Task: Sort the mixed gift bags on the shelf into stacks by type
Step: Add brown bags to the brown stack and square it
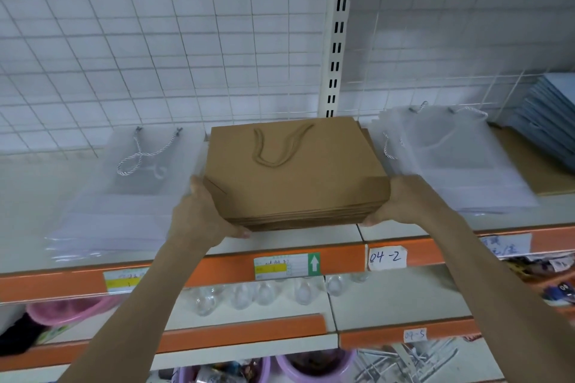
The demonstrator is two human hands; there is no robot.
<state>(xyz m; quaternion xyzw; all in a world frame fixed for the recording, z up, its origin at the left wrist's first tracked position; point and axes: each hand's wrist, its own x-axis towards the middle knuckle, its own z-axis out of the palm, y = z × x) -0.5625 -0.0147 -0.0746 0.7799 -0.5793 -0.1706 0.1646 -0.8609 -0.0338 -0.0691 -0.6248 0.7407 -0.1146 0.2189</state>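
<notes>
At the centre of the head view, a stack of flat brown paper gift bags lies on a pale shelf with an orange front edge. Both bare hands reach up from the bottom of the frame and hold this stack by its near corners. The left hand wraps the lower left corner, thumb along the side and fingers under the front edge. The right hand clasps the lower right corner the same way. Each grip is closed on the brown stack, which looks squared up, its rope handles lying flat on the top bag.

Left of centre, a stack of frosted clear bags with twisted cords lies flat, just beside the brown stack. Right of centre lies a second clear stack, also close beside it. At the far right edge, blue-grey bags lean in a fanned pile, partly on top of a brown sheet whose nature I cannot tell.

Judging from this layout, sorting seems nearly done: each pile shows one kind of bag and no loose mixed bags are visible. What seems left is settling the brown stack, and perhaps merging the two clear stacks if they are the same type, which I cannot tell.

Lower shelves at the bottom hold clear bottles and pink and purple basins.
</notes>
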